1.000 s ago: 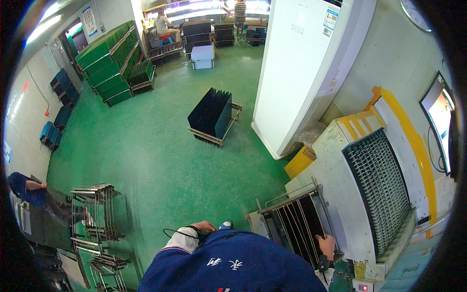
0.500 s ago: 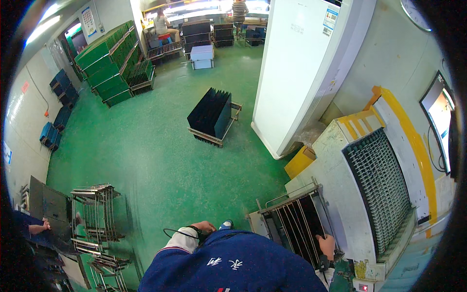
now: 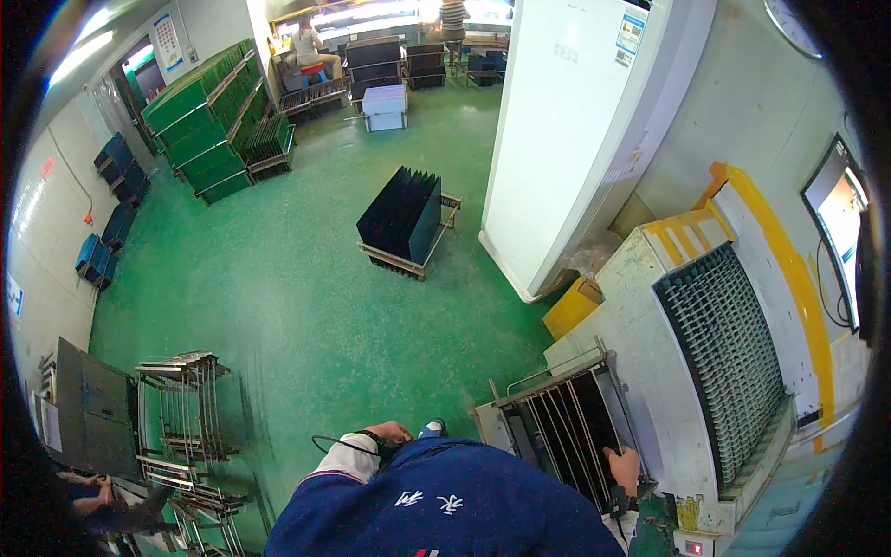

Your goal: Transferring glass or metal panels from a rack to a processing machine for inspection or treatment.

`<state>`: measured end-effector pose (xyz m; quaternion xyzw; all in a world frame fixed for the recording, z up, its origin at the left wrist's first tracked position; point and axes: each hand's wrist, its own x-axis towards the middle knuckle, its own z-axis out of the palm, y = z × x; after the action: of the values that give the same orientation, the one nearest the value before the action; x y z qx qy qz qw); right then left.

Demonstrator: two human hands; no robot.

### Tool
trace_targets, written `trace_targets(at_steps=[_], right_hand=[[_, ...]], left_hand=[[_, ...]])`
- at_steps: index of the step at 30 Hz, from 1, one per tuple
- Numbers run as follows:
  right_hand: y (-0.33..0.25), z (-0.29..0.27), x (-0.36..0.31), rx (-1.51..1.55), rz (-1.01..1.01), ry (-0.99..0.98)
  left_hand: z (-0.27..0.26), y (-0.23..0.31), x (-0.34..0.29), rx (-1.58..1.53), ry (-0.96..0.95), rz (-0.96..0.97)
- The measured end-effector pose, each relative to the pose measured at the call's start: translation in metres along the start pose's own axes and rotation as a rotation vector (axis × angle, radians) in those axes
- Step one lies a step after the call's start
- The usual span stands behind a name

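At my lower right stands a metal rack with thin rods over dark upright boards. My right hand is closed on this rack's right side, thumb toward the rods. My left hand is beside my waist, above the green floor. Its fingers are partly hidden by my blue jacket, so what they do cannot be made out. A black cord loop hangs at my left wrist.
A machine with a mesh front adjoins the rack. Ahead stand a rack of dark boards and a tall white cabinet. Wire racks and a co-worker's hands are at left. Green board stacks stand farther back.
At the lower left, the co-worker's arm has moved down and nearer the bottom edge. Both my hands have stayed in place.
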<state>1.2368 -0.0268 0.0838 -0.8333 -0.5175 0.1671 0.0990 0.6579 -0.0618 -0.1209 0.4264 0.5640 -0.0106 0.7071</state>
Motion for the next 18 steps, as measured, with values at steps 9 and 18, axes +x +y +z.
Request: trace_targets(at_steps=[9,18], right_hand=[[0.005,0.004,0.002,0.022,-0.037,0.017],[-0.012,-0.009,-0.005,0.038,-0.011,-0.035]], left_hand=[[0.001,0.005,-0.002,0.020,0.007,-0.008],[-0.004,-0.004,0.010,0.064,-0.009,0.038]])
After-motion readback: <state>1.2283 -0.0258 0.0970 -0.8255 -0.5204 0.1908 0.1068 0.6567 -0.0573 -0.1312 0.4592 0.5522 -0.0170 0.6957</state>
